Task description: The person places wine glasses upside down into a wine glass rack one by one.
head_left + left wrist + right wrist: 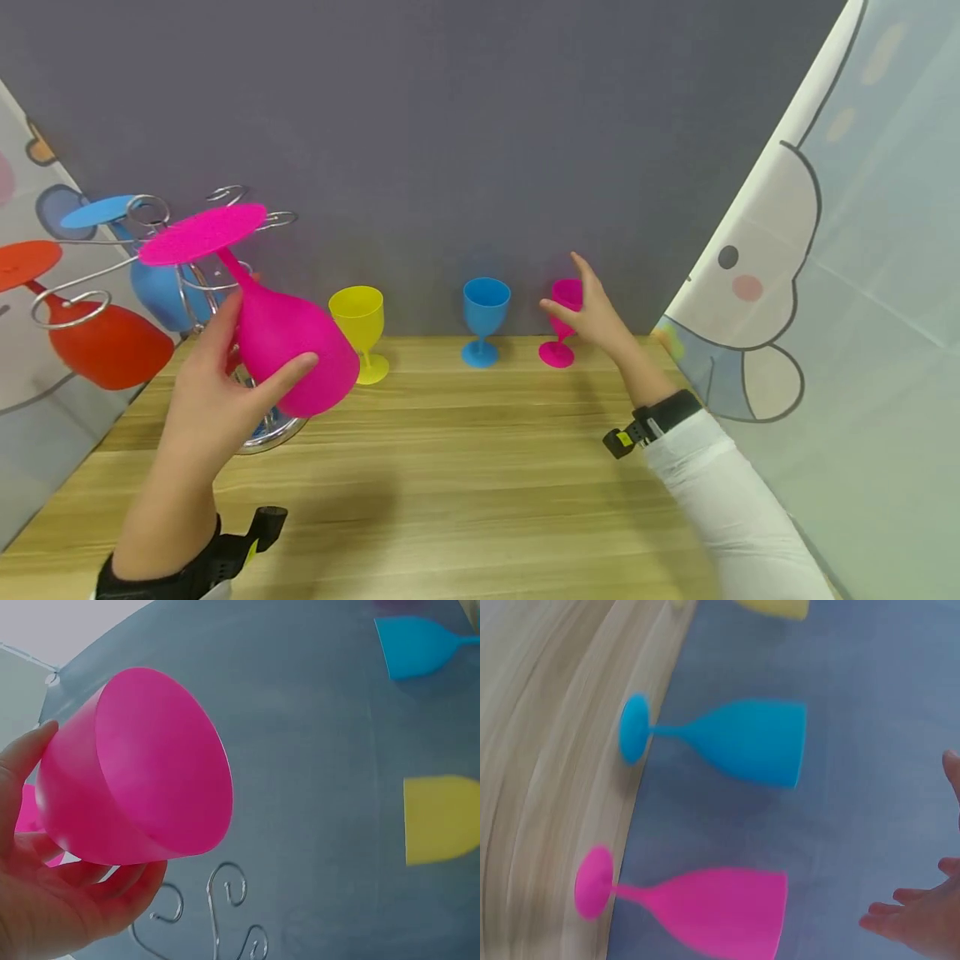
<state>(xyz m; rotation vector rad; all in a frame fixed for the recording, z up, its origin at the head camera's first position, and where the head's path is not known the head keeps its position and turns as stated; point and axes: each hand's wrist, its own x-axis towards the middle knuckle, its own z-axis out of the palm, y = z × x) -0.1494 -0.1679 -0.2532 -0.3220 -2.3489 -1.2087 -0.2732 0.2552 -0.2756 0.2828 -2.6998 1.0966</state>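
Observation:
My left hand (213, 396) grips a pink plastic goblet (300, 354) by its bowl, thumb on one side and fingers behind. The goblet is tilted, its foot up and its mouth down to the right; in the left wrist view its inside (169, 765) looks empty. It is in front of a chrome wire rack (283, 435), partly hidden by hand and goblet. My right hand (596, 312), fingers spread and holding nothing, is in front of a second pink goblet (557, 354) standing upright; in the right wrist view a gap separates the hand from this goblet (720, 911).
On the rack's left side, a red goblet (112, 346) and a blue goblet (157, 292) hang foot up. Along the back of the wooden table (450, 483) stand a yellow goblet (358, 312) and another blue goblet (486, 308). A grey wall (480, 150) rises behind.

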